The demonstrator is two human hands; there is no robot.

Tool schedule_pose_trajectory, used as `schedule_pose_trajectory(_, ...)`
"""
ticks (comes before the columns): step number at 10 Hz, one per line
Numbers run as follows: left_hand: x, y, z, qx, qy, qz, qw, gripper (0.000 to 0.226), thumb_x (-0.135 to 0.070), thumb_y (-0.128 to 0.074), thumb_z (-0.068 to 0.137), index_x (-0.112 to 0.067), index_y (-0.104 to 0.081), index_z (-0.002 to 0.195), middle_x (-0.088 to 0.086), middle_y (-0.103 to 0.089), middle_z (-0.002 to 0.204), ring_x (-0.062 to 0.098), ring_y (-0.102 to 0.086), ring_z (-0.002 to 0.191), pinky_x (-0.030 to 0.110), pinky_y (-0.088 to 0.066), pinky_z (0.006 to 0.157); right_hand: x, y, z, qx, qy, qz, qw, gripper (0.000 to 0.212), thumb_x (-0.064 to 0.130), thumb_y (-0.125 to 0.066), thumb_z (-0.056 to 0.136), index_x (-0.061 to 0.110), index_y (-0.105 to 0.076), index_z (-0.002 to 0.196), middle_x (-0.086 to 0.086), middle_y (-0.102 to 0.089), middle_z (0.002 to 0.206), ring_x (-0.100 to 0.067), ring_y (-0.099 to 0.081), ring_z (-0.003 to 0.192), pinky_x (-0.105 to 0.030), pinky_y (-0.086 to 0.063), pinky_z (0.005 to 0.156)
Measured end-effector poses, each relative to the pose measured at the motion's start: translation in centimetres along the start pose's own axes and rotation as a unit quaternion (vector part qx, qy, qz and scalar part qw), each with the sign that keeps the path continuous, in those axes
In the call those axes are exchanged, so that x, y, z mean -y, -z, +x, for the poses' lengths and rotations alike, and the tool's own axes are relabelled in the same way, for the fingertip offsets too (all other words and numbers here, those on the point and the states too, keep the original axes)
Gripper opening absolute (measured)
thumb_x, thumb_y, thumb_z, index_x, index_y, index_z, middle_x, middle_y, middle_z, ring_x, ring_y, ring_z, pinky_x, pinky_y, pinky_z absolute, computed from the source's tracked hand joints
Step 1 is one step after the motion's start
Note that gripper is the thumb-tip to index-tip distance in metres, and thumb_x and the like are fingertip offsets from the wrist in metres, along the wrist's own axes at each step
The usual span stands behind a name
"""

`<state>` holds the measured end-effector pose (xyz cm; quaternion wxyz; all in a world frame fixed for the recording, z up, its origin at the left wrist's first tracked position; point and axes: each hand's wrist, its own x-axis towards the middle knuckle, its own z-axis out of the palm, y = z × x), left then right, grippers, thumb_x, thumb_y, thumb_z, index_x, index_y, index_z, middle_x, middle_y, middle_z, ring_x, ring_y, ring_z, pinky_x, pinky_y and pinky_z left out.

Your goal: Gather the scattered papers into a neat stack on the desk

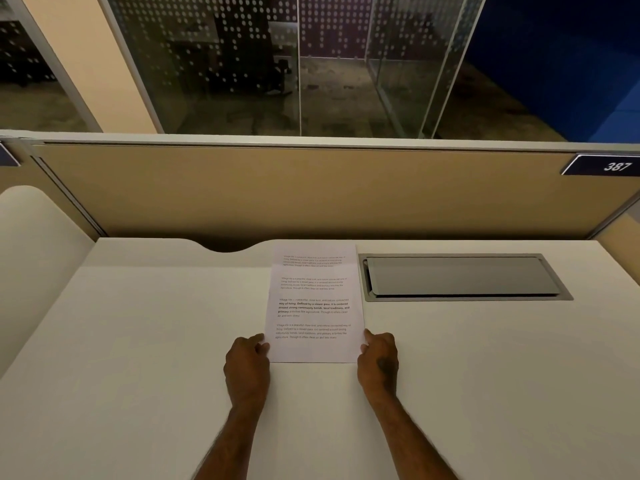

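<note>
A stack of white printed papers lies on the white desk, near its middle, long side running away from me. A second sheet's top edge sticks out beyond the upper sheet at the far end. My left hand pinches the stack's near left edge with thumb and fingers. My right hand grips the near right edge the same way. Both forearms reach in from the bottom of the view.
A grey metal cable hatch is set into the desk just right of the papers. A tan partition panel closes the desk's far side, with a plate reading 387. A rounded cutout notches the far edge.
</note>
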<state>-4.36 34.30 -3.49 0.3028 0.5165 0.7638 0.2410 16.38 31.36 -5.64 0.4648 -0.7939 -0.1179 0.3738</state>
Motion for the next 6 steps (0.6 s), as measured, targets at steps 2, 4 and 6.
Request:
schedule_pose_trajectory(2, 0.3, 0.2, 0.0, 0.003, -0.018, 0.006, 1.000, 0.029, -0.013, -0.062, 0.099, -0.005, -0.069, 0.127, 0.016, -0.071, 0.119, 0.035, -0.066, 0.111, 0.039, -0.049, 0.093, 0.1, 0.1, 0.2, 0.015, -0.028, 0.051, 0.998, 0.011, 0.016, -0.053, 0.100, 0.005, -0.051, 0.098, -0.013, -0.063, 0.095, -0.013, -0.060, 0.073, -0.026, -0.050, 0.058)
schedule_pose_trajectory(4, 0.1, 0.8, -1.2, 0.018, -0.058, -0.004, 0.998, 0.043, -0.013, -0.059, 0.101, -0.001, -0.054, 0.142, 0.021, -0.058, 0.133, 0.038, -0.059, 0.122, 0.047, -0.046, 0.102, 0.8, 2.1, -1.6, 0.044, 0.092, -0.194, 0.976, 0.043, 0.018, -0.045, 0.104, 0.007, -0.040, 0.146, -0.008, -0.051, 0.131, -0.021, -0.057, 0.110, -0.023, -0.055, 0.082)
schedule_pose_trajectory(6, 0.2, 1.6, -5.3, 0.027, -0.211, 0.120, 0.970, 0.054, -0.028, -0.056, 0.102, -0.010, -0.044, 0.152, 0.019, -0.043, 0.157, 0.038, -0.038, 0.145, 0.052, -0.041, 0.112, -0.6, 6.4, -5.3, 0.063, 0.238, -0.397, 0.884, 0.060, 0.044, -0.031, 0.105, 0.023, -0.015, 0.158, -0.007, -0.017, 0.164, -0.024, -0.020, 0.151, -0.039, -0.034, 0.118)
